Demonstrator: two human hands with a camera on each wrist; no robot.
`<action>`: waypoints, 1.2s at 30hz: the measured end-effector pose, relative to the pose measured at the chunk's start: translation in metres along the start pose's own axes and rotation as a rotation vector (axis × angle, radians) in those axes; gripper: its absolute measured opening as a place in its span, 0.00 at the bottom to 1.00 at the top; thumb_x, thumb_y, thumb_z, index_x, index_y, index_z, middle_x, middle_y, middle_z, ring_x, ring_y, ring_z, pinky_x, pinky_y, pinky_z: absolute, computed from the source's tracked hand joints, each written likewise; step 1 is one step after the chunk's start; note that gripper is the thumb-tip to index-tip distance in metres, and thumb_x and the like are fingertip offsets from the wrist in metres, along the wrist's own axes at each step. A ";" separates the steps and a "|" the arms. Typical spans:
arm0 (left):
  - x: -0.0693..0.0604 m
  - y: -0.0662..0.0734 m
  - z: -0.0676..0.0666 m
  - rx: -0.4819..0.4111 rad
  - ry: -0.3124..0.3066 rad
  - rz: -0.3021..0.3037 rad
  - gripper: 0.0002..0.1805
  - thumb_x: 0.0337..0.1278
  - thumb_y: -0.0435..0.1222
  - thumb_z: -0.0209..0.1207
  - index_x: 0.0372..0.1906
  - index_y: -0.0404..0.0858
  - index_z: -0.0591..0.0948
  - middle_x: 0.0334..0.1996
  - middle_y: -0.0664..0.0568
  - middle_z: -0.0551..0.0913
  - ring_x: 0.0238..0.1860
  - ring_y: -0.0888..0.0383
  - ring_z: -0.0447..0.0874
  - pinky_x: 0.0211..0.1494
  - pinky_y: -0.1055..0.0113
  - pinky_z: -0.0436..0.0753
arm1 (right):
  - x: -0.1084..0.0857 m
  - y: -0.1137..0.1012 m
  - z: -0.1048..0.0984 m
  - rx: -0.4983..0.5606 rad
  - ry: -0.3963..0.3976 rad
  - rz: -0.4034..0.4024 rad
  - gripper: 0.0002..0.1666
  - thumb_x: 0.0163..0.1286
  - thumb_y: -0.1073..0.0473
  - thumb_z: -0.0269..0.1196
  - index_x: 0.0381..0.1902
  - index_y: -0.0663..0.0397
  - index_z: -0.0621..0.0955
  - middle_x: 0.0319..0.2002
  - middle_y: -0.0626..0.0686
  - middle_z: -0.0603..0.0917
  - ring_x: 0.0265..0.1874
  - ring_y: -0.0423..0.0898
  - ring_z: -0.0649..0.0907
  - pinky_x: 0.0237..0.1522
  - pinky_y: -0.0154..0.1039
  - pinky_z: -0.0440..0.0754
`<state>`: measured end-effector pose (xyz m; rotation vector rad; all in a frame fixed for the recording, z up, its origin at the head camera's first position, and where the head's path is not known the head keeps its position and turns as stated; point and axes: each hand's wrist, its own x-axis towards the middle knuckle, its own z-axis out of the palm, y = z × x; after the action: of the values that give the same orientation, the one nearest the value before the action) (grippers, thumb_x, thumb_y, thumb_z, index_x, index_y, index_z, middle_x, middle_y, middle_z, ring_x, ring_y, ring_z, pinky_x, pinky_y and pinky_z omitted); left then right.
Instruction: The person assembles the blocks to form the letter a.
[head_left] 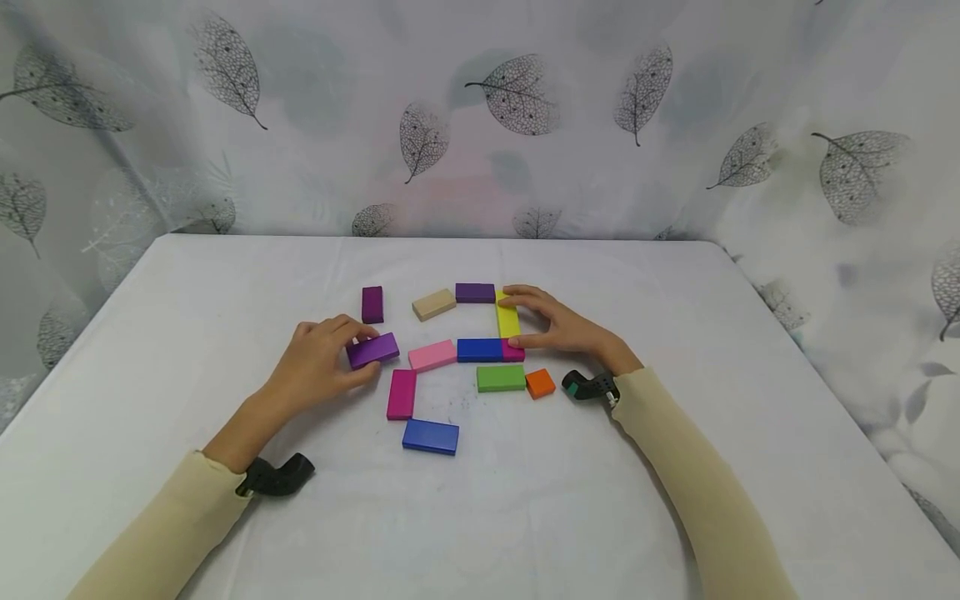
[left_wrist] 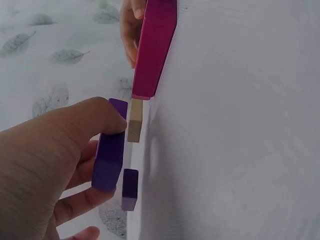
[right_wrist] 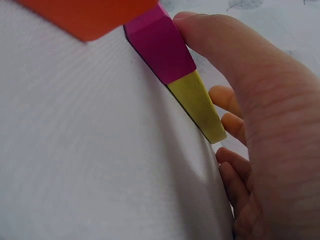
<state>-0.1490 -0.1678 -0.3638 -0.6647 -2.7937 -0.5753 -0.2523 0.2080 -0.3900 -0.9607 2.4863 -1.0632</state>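
In the head view my left hand [head_left: 322, 362] pinches a purple block [head_left: 372, 351] between thumb and fingers. The left wrist view shows the thumb on one face of that purple block [left_wrist: 110, 145]. At the right, my right hand [head_left: 558, 323] rests its fingers by the far end of a yellow block [head_left: 507, 317]. Its thumb touches a short magenta block [head_left: 513, 350] at the yellow block's near end. In the right wrist view the thumb is against the magenta block [right_wrist: 162, 47], with the other fingers beside the yellow block [right_wrist: 200, 107].
A dark purple block [head_left: 372, 305] lies beyond the left hand. Between the hands are tan [head_left: 433, 305], violet [head_left: 475, 293], pink [head_left: 432, 356] and blue [head_left: 479, 350] blocks. Nearer lie long magenta [head_left: 401, 394], another blue [head_left: 431, 437], green [head_left: 501, 378] and orange [head_left: 540, 383] blocks on the white-covered table [head_left: 600, 517].
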 end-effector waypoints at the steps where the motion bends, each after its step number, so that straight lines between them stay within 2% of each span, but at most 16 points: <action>1: 0.000 0.002 0.000 0.003 0.002 -0.001 0.21 0.50 0.41 0.68 0.49 0.38 0.81 0.41 0.47 0.82 0.44 0.50 0.79 0.52 0.47 0.69 | 0.000 0.000 0.000 0.000 0.000 0.001 0.38 0.63 0.51 0.67 0.70 0.47 0.69 0.76 0.50 0.55 0.75 0.52 0.51 0.72 0.61 0.46; 9: 0.002 0.016 -0.001 0.023 0.028 0.052 0.21 0.49 0.41 0.69 0.49 0.38 0.81 0.41 0.48 0.82 0.43 0.52 0.79 0.53 0.45 0.69 | -0.001 -0.007 0.000 0.012 0.005 0.006 0.38 0.64 0.55 0.67 0.70 0.51 0.69 0.76 0.52 0.55 0.75 0.53 0.51 0.72 0.62 0.46; 12: 0.002 0.022 -0.002 0.034 0.030 0.072 0.21 0.49 0.42 0.70 0.48 0.40 0.82 0.41 0.48 0.82 0.43 0.53 0.80 0.54 0.44 0.69 | 0.001 -0.002 0.001 0.007 0.006 0.010 0.38 0.63 0.55 0.68 0.70 0.50 0.69 0.76 0.52 0.55 0.75 0.53 0.51 0.72 0.62 0.46; 18: 0.002 0.036 -0.005 0.038 0.025 0.093 0.21 0.48 0.42 0.71 0.48 0.41 0.82 0.42 0.48 0.83 0.45 0.52 0.81 0.56 0.43 0.69 | 0.001 -0.004 0.002 0.023 0.007 0.017 0.40 0.62 0.58 0.68 0.70 0.56 0.67 0.76 0.56 0.53 0.75 0.57 0.50 0.72 0.63 0.44; 27: 0.001 0.054 -0.007 0.051 0.050 0.172 0.19 0.47 0.42 0.70 0.46 0.42 0.82 0.40 0.51 0.83 0.46 0.54 0.80 0.55 0.45 0.71 | 0.000 0.000 0.000 0.005 -0.003 0.012 0.38 0.64 0.53 0.67 0.70 0.47 0.69 0.76 0.50 0.54 0.76 0.52 0.51 0.72 0.62 0.47; 36: 0.003 0.072 -0.005 0.052 0.016 0.227 0.19 0.49 0.41 0.67 0.48 0.42 0.82 0.43 0.50 0.83 0.49 0.52 0.81 0.55 0.45 0.71 | 0.001 0.002 0.001 -0.005 -0.004 0.013 0.38 0.64 0.50 0.67 0.70 0.44 0.68 0.76 0.48 0.54 0.76 0.50 0.51 0.73 0.60 0.47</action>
<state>-0.1170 -0.1096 -0.3357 -0.9452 -2.6578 -0.4594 -0.2540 0.2078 -0.3916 -0.9455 2.4891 -1.0506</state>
